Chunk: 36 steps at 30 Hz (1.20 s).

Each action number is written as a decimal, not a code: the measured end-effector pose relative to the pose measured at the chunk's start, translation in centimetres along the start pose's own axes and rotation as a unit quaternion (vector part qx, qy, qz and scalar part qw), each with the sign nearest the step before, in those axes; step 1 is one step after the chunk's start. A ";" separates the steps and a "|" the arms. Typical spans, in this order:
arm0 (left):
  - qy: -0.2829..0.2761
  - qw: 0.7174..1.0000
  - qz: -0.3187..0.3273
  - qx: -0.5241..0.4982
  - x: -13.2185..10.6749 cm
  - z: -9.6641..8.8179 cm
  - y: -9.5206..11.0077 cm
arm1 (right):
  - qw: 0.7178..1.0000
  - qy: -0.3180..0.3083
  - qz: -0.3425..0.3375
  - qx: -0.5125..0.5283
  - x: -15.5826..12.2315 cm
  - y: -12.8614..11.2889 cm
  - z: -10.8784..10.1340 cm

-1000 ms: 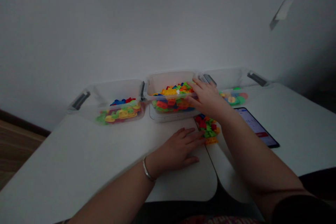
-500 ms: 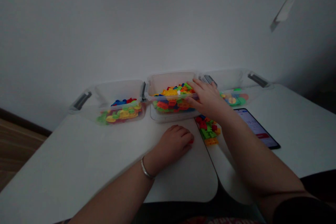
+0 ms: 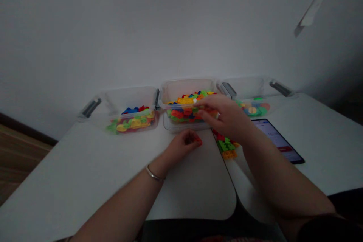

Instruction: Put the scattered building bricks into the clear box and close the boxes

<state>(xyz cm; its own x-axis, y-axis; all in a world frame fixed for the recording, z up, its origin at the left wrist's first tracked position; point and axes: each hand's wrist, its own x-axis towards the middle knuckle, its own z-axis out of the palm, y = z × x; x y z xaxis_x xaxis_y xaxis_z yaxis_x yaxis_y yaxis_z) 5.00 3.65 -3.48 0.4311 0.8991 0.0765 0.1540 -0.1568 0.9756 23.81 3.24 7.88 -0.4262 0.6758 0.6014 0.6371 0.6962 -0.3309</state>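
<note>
My left hand (image 3: 181, 146) is just in front of the middle clear box (image 3: 181, 127), thumb and fingertips pinched on a small red building brick (image 3: 199, 141). My right hand (image 3: 225, 115) reaches across the front right of that box, thumb and fingers apart, and I see nothing between them. Inside the box lies a heap of coloured building bricks (image 3: 184, 100), yellow, orange, green, blue and red, partly covered by my right hand. Under my right wrist, a cluster of green, red and yellow bricks (image 3: 226, 145) lies on the table.
A left clear box (image 3: 130, 90) and a right clear box (image 3: 246, 83) hold more coloured pieces, with grey latches at their sides. A phone (image 3: 279, 141) with its screen lit lies right of my right forearm. A seam splits the white table (image 3: 198, 193); a wall stands behind.
My right hand has drawn down and toward me from above the box's right side, its fingers curling more. My left hand has turned and lifted slightly, bringing the red brick toward the box.
</note>
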 end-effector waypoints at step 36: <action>0.062 0.898 -0.125 -0.417 0.0 -0.9 0.6 | 0.987 0.160 0.017 0.020 0.5 3.5 0.0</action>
<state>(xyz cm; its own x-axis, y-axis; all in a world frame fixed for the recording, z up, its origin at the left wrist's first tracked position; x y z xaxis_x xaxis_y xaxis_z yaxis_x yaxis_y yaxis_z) 4.30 3.90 -2.73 0.3657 0.9101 -0.1949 -0.5093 0.3710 0.7766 25.86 6.02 7.04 -0.1757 0.5922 0.7864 0.6185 0.6879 -0.3798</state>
